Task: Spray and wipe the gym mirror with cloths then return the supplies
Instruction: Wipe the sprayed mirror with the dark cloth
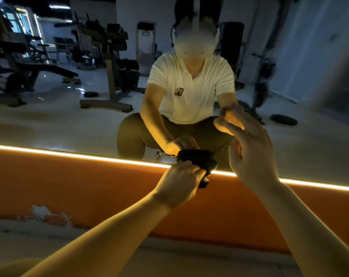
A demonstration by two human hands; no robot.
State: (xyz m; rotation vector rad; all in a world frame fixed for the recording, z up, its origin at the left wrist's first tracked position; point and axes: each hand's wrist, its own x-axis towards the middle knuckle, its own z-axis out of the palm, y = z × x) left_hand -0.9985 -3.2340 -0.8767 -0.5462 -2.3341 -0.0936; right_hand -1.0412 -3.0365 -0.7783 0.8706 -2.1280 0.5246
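My left hand (pixel 179 180) grips the dark cloth (pixel 201 158) low on the mirror (pixel 69 124); my right hand (pixel 251 156) is spread, holding nothing. It looks soft and light (I'd bunch 1 fistful).

Cloth (pixel 197 158) against mirror (pixel 69 120) bottom edge

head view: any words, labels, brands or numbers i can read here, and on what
No text can be read.
Shirt badge reflected in the mirror: dark and red mark, too blurred.
Crumpled wrapper at the orange wall base: too blurred.
Dark cloth held by the left hand: no print shows.
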